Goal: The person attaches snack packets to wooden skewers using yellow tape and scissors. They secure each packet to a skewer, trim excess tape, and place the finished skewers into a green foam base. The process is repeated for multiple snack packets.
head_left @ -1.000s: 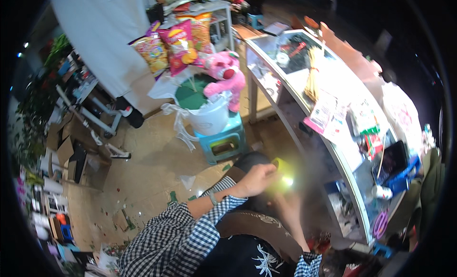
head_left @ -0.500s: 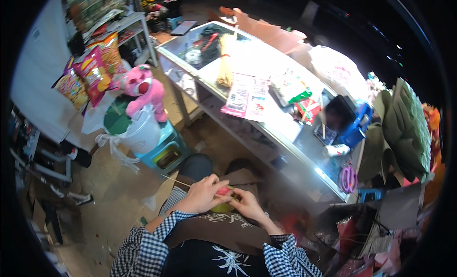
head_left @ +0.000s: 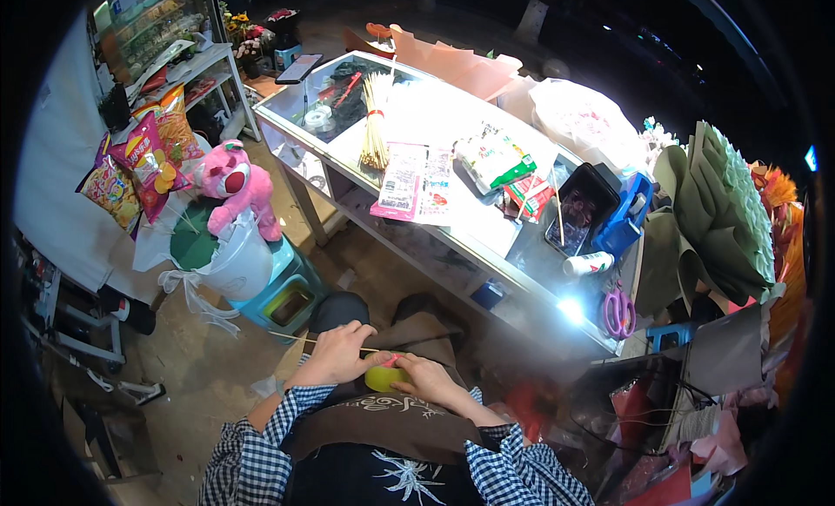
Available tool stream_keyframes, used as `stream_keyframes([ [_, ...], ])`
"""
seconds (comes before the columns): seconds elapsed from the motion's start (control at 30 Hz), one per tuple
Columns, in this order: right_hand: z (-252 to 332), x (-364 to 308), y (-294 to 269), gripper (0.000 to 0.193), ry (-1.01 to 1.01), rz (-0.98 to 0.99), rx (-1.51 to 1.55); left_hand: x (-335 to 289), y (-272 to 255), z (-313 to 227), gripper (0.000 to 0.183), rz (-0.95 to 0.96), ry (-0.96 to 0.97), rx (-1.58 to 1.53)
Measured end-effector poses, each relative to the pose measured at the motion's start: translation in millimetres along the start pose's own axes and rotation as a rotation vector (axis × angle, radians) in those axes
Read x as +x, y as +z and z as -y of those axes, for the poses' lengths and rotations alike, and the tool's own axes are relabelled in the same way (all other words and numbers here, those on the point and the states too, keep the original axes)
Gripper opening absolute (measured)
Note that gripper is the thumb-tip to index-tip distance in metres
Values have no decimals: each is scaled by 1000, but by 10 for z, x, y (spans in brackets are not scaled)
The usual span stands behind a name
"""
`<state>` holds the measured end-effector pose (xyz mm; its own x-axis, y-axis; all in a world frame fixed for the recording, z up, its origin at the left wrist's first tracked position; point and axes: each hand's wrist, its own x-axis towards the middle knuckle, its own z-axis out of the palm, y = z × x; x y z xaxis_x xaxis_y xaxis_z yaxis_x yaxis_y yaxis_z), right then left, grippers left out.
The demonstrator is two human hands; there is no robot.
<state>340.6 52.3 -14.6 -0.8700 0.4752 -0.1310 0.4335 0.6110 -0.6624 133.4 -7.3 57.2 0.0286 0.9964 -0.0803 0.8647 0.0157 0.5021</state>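
Over my lap, my left hand (head_left: pixel 339 354) is closed around a thin wooden stick (head_left: pixel 294 338), whose end sticks out to the left. My right hand (head_left: pixel 432 381) pinches with bent fingers close beside it, at a small rounded yellow-green item (head_left: pixel 383 379). Between the fingertips of both hands shows a bit of something pink-red (head_left: pixel 393 361). What kind of thing the yellow-green item is, and whether the pink part belongs to it, I cannot tell. Under my hands lies a brown apron (head_left: pixel 383 426) with pale lettering.
Ahead stands a glass-topped counter (head_left: pixel 452 97) with a bundle of sticks (head_left: pixel 376 123), snack packs (head_left: pixel 496 162), a black tray (head_left: pixel 584 212) and purple scissors (head_left: pixel 619 313). A white bucket (head_left: pixel 233 267) with a pink plush bear (head_left: pixel 237 188) sits on a blue stool (head_left: pixel 283 293). Wrapped bouquets (head_left: pixel 713 219) fill the right.
The view has shifted, so the counter sits further left. The yellow-green item shows more between my hands, the pink part less. My left hand still has the stick.
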Motion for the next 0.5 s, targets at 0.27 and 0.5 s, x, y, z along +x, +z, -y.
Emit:
stream_keyframes([
  [0.27, -30, 39, -39, 50, 27, 116, -18, -53, 456, 153, 34, 14, -119, -261],
  [0.5, -274, 70, 71, 57, 127, 63, 197, -110, 555, 264, 39, 48, -26, -253],
])
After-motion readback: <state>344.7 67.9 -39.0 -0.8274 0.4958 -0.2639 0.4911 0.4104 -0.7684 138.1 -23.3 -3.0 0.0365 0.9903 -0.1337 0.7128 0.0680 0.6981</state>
